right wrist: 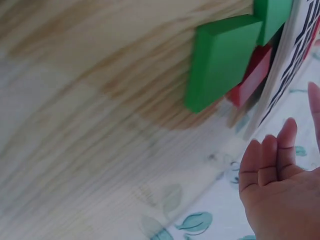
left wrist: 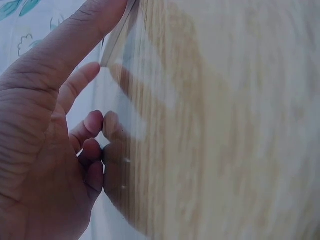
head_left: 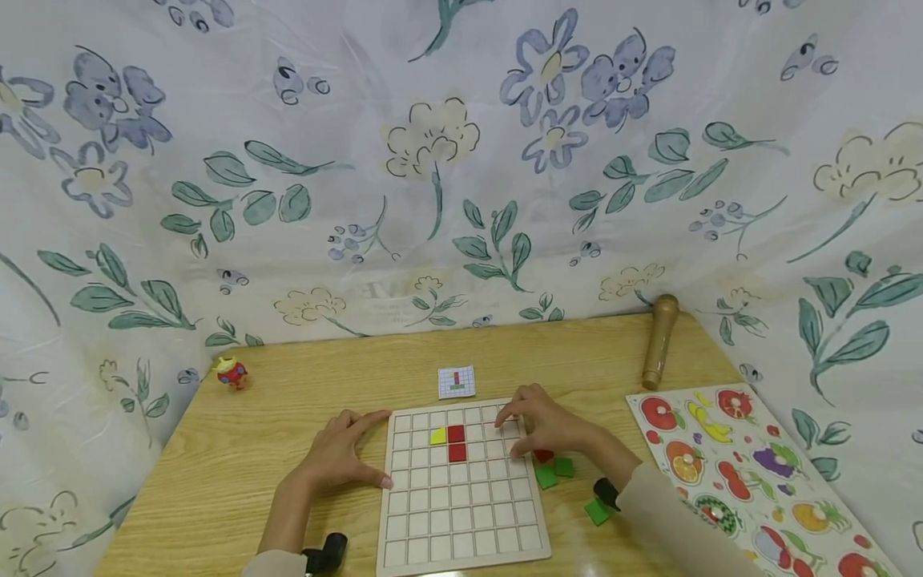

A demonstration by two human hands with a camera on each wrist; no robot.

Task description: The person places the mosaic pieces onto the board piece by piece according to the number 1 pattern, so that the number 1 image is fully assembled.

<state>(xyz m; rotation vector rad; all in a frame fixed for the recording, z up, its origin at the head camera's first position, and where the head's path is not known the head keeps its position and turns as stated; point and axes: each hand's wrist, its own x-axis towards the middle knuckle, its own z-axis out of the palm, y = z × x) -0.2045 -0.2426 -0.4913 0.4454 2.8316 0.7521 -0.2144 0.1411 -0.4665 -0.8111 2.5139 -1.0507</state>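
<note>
A pale wooden grid board [head_left: 483, 513] lies on the table, with two red square tiles [head_left: 457, 453] stacked in one column and a yellow rounded piece [head_left: 438, 437] to their left. My left hand [head_left: 333, 455] spreads thumb and index finger along the board's left edge; in the left wrist view its other fingertips [left wrist: 93, 122] rest on the tabletop. Over the board's upper right squares hovers my right hand [head_left: 551, 425], fingers loosely bent and no piece visible in it. Beside the board's right edge lie green tiles [right wrist: 225, 60] and a red piece [right wrist: 252, 77], partly hidden.
Behind the board is a small printed card [head_left: 457, 382] with a coloured grid pattern. A fruit puzzle board [head_left: 699, 457] lies at the right, a wooden cylinder [head_left: 658, 344] behind it. Another green tile [head_left: 597, 511] sits near the right wrist. A small red toy [head_left: 232, 373] stands back left.
</note>
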